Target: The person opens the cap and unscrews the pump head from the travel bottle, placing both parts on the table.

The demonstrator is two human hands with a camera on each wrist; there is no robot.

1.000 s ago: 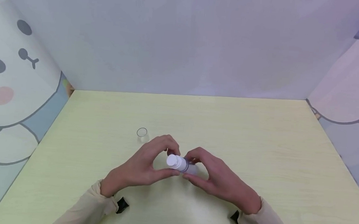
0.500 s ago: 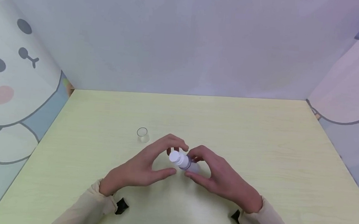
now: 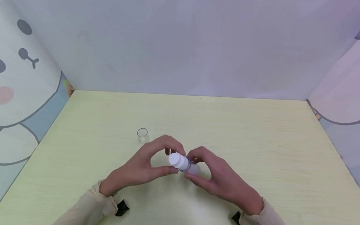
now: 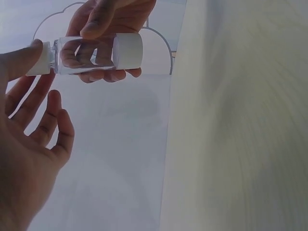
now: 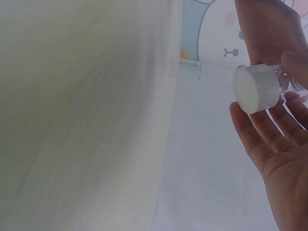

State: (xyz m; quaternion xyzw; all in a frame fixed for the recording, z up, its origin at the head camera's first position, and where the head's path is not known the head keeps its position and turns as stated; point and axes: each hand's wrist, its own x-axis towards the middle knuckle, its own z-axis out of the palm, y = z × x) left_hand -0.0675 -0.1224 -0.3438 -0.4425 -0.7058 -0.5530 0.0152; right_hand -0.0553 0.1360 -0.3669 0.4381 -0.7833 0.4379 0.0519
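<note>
A small clear bottle [image 4: 129, 51] with a white base lies tilted between both hands, its white cap [image 3: 174, 159] pointing left and up. My right hand [image 3: 219, 174] grips the see-through body, thumb on the near side and fingers behind. The left thumb and forefinger of my left hand [image 3: 143, 164] pinch the cap; the other fingers stay loosely bent, off the bottle, in the left wrist view. In the right wrist view the round white base [image 5: 255, 89] faces the camera. Beyond the left hand, a small clear cup-shaped piece [image 3: 142, 135] stands on the table.
The pale wooden table [image 3: 244, 131] ends at a plain light wall [image 3: 188, 40]. Side panels with cartoon animals, such as the left panel [image 3: 13, 80], flank it. A black wrist piece [image 3: 122, 208] shows at the left sleeve.
The left fingers spread off the cap half a second ago and have closed on it again. The bottle shifted slightly right; the right hand keeps its grip.
</note>
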